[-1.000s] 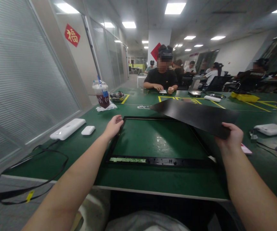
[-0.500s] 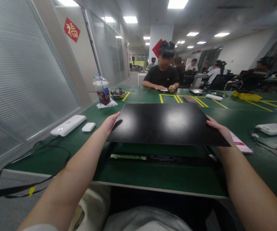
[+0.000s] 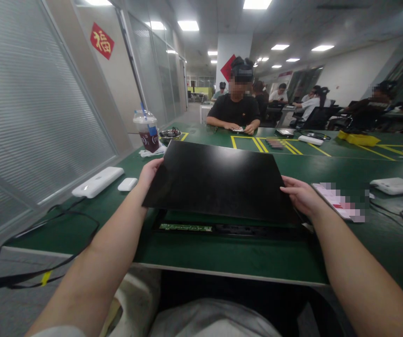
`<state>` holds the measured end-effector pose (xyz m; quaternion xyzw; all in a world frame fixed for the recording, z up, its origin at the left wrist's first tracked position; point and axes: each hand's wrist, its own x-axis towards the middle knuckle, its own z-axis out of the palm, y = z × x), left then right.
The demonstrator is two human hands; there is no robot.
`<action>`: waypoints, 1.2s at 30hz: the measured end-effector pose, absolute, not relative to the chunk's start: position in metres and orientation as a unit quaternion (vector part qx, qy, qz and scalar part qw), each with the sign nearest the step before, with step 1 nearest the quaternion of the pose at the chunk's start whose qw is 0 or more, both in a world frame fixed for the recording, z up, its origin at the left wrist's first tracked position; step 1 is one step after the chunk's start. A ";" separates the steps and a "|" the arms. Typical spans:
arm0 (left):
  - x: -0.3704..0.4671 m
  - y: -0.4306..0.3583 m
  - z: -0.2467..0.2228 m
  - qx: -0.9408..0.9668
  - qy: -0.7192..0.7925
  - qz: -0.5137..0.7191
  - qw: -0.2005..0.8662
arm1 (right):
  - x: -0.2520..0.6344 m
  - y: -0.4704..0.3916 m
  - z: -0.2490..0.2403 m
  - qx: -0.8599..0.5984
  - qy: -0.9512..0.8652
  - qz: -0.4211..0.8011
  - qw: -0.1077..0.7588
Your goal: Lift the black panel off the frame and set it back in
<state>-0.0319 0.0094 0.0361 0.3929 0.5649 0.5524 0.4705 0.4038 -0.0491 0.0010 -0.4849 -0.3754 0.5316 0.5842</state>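
A glossy black flat screen panel (image 3: 219,180) is held tilted above the table, its left side higher than its right. Closed on its left edge is my left hand (image 3: 151,172), the fingers partly hidden behind it. My right hand (image 3: 299,194) grips the right edge, with fingertips showing at the rim. Beneath the panel, a thin black frame (image 3: 250,231) lies on the green tabletop. A green circuit board strip (image 3: 185,228) sits along the frame's near side. The panel covers the rest of the frame.
Left on the table (image 3: 236,262) are a white power bank (image 3: 98,181), a small white case (image 3: 127,184) and a drink cup (image 3: 146,133). To the right lie a pink-and-white sheet (image 3: 340,203) and a white device with cables (image 3: 396,186). A person (image 3: 234,110) sits opposite.
The panel has shifted left and turned, its left side rising and its right side dropping. My right hand has moved left with it, and the pink-and-white sheet shows more.
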 end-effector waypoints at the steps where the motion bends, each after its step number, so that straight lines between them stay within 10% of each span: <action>1: -0.033 0.009 0.038 0.368 0.566 0.543 0.499 | 0.404 -0.049 0.001 -0.496 -0.366 0.529 0.584; 36: -0.029 0.025 0.007 0.445 0.652 0.456 0.411 | 0.421 -0.040 -0.004 -0.672 -0.336 0.345 0.563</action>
